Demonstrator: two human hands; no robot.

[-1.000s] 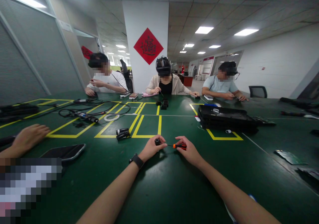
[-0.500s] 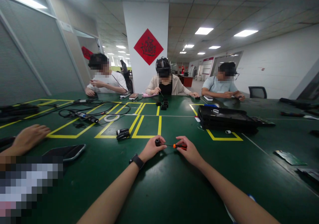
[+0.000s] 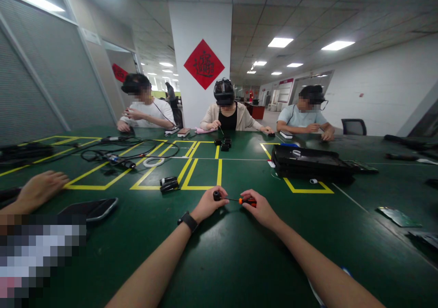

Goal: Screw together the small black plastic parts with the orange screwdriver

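Note:
My left hand [image 3: 207, 205] pinches a small black cylindrical part [image 3: 216, 195] just above the green table [image 3: 219, 258]. A black watch sits on that wrist. My right hand [image 3: 262, 208] grips a small screwdriver with an orange and black handle [image 3: 247, 201]. Its thin shaft points left, with the tip at the black part. Both hands hover close together near the table's middle, in front of a yellow taped rectangle.
Two small black parts [image 3: 168, 184] lie left of my hands. A phone [image 3: 89, 207] and another person's hand [image 3: 40, 188] are at the left. Black trays [image 3: 310, 162] stand at the right, cables [image 3: 116, 155] at the far left. Three people sit across the table.
My hands and the screwdriver have barely shifted. The person at the far right has raised a hand slightly.

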